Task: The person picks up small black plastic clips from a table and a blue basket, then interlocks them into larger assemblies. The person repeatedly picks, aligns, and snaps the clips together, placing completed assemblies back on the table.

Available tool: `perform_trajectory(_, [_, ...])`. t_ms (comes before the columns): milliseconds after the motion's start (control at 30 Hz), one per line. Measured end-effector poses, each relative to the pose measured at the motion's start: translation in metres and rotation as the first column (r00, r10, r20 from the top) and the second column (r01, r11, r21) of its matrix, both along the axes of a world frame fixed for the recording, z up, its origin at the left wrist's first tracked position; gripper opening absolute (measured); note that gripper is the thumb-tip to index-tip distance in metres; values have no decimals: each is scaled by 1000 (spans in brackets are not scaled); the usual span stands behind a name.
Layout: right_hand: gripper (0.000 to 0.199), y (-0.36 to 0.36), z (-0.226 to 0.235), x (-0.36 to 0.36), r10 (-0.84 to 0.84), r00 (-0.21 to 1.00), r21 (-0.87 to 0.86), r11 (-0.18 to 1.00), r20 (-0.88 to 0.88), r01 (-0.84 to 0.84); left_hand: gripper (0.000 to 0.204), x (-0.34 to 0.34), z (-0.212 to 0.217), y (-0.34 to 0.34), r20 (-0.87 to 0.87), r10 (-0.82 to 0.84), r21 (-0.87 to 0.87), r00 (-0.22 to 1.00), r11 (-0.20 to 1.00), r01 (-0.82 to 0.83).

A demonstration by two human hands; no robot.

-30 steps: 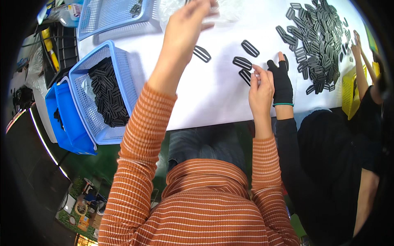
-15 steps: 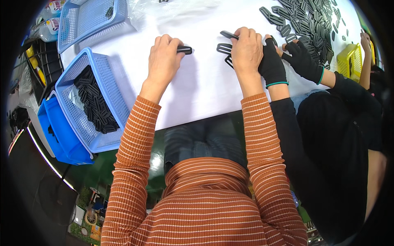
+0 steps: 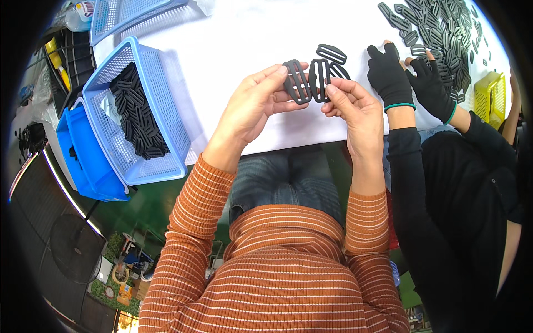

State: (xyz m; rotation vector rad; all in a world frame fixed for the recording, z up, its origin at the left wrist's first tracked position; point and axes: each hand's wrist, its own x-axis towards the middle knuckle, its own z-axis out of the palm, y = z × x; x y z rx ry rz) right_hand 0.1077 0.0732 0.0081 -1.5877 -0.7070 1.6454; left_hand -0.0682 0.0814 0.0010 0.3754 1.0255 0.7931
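My left hand (image 3: 251, 105) pinches a black plastic slide buckle (image 3: 297, 82) between thumb and fingers, its slots facing up. Close beside it, my right hand (image 3: 360, 109) grips a second black slide buckle (image 3: 320, 80) by its lower right part. The two buckles stand nearly side by side above the white table, tilted slightly toward each other; whether they touch I cannot tell. Just beyond them lies a loose slide buckle (image 3: 332, 54), with another (image 3: 338, 71) partly hidden behind my right hand's buckle.
At left, a light-blue basket (image 3: 166, 97) holds many black buckles, next to a darker blue bin (image 3: 89, 161). A co-worker's black-gloved hands (image 3: 391, 75) are close on my right, near a big buckle pile (image 3: 444, 33). A yellow basket (image 3: 488, 100) stands farther right.
Both my hands have come together and nearer to me, each bringing a buckle. The buckles are now turned with their slotted faces in view. The view has shifted a little.
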Motion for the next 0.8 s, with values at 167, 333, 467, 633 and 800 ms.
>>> perform_trajectory(167, [20, -3, 2, 0, 26, 997, 25, 999, -68, -24, 41, 1, 0, -4, 44, 53, 22, 998, 998, -54])
perform_trajectory(333, [19, -6, 1, 0, 27, 997, 20, 999, -73, -26, 40, 2, -4, -9, 68, 80, 3, 994, 997, -80])
perform_trajectory(467, [20, -9, -4, 0, 34, 995, 31, 999, -90, -32, 34, 7, -7, -13, 8, 48, 33, 999, 998, -48])
perform_trajectory(633, [20, 1, -32, 6, 218, 844, 163, 928, 490, -335, 24, 7, -36, -22, -212, 80, 23, 974, 997, -77])
perform_trajectory(800, [24, 44, -77, 15, -32, 313, 217, 788, 949, -576, 25, -3, -46, -23, 11, 146, -155, 989, 978, -143])
